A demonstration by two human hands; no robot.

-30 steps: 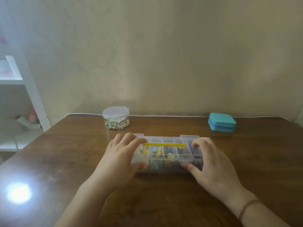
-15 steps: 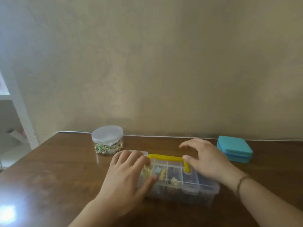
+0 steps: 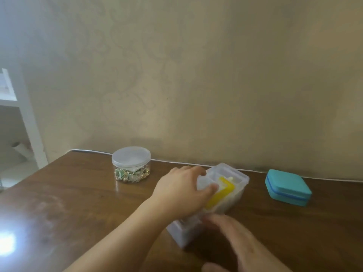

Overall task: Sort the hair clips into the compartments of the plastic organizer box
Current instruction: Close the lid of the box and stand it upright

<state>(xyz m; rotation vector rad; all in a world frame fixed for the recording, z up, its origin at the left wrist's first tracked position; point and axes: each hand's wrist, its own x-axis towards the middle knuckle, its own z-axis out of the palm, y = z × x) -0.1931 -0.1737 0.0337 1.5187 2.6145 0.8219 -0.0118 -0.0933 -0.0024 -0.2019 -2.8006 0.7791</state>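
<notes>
The clear plastic organizer box (image 3: 238,178) with a yellow handle (image 3: 222,193) lies on the brown table, turned so that its long side runs away from me. Its lid is shut, and its contents are blurred. My left hand (image 3: 182,190) rests on top of the box with the fingers curled over its left edge. My right hand (image 3: 233,240) is blurred at the box's near end, fingers against that corner. A round clear jar (image 3: 131,163) with a lid, holding small green and gold clips, stands at the back left.
A teal case (image 3: 286,186) lies shut at the back right, near the wall. A white cable (image 3: 176,162) runs along the table's back edge. White shelving (image 3: 25,122) stands off the table's left side. A bright glare spot (image 3: 5,243) sits on the near-left tabletop.
The box has been turned from lying across in front of me to pointing away. My right hand went from its far right end to its near end. The left hand stayed on top.
</notes>
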